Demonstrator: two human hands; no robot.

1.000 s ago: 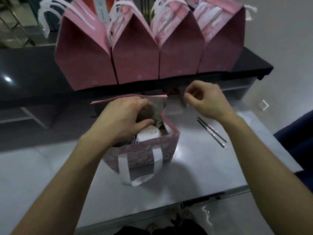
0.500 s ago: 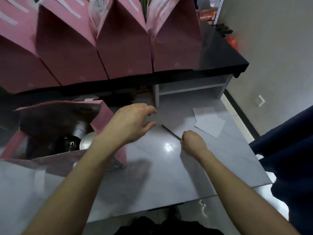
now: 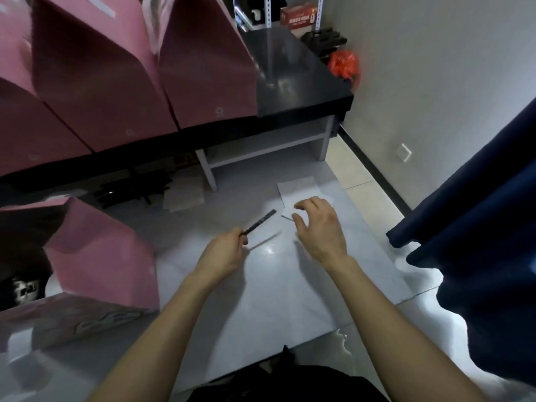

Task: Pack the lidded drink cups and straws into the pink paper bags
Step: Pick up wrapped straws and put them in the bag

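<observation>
Table [image 3: 261, 300]: pale grey top, carrying the work.
Shelf [image 3: 301, 82]: black, raised at the back, a row of closed pink paper bags [image 3: 101, 91] standing along it.
Open bag [image 3: 104, 256]: pink, at the table's left edge, a dark cup lid [image 3: 24, 288] dimly visible inside.
Napkins [image 3: 301, 190]: white sheets lying flat beyond the right hand.
Right hand [image 3: 317, 227]: fingers spread and loosely bent, holding nothing, over the near napkin.
Left hand [image 3: 224, 252]: pinches one end of the straw.
Straw [image 3: 261, 221]: dark, wrapped, angled up and to the right, clear of the table.
</observation>
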